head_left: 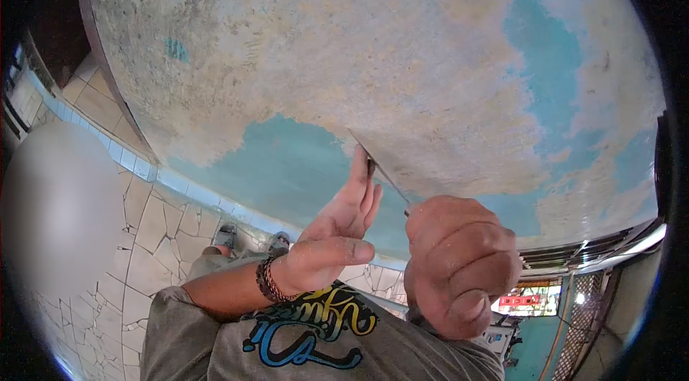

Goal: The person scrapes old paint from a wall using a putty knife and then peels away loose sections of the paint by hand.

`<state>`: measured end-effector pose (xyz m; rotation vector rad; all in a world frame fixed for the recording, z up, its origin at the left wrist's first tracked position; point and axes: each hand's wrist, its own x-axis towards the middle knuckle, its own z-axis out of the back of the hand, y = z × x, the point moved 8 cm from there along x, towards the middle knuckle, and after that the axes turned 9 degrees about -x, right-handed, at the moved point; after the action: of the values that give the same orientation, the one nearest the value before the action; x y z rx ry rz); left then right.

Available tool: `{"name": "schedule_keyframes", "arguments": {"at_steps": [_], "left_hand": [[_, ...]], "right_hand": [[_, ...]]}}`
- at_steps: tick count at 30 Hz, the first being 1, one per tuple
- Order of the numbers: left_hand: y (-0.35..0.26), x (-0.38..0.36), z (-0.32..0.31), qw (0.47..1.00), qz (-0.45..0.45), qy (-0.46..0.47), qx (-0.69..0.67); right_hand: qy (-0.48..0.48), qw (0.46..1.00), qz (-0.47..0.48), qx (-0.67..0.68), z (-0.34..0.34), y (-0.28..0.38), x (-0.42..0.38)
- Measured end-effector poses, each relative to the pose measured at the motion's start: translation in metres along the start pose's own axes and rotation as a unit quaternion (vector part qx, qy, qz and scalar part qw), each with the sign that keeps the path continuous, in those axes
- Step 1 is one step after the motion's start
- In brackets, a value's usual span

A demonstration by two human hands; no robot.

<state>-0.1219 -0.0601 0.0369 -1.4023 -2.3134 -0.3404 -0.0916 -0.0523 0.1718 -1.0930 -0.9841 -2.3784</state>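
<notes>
My right hand (463,266) is closed in a fist around the handle of a scraper, which the fingers hide. The scraper's thin blade (387,178) shows almost edge-on, and its tip meets the wall (373,36). My left hand (330,226) has its fingers stretched out and its thumb apart. Its fingertips touch or nearly touch the blade near the tip. The wall is blotchy beige and grey, with turquoise paint (287,155) left of the blade and a further turquoise strip (549,58) at the upper right.
Below the wall runs a pale blue tiled edge (188,186), then a floor of cracked-pattern tiles (154,226). A dark vertical edge (115,76) bounds the wall at left. A blurred pale oval (63,212) covers the far left. Lattice (574,323) stands at lower right.
</notes>
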Motion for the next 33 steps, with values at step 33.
{"name": "schedule_keyframes", "arguments": {"at_steps": [33], "left_hand": [[0.014,-0.011,0.007,0.997,0.033,-0.019,0.067]], "right_hand": [[-0.021,0.994,-0.071,-0.074,0.017,-0.009,-0.032]]}}
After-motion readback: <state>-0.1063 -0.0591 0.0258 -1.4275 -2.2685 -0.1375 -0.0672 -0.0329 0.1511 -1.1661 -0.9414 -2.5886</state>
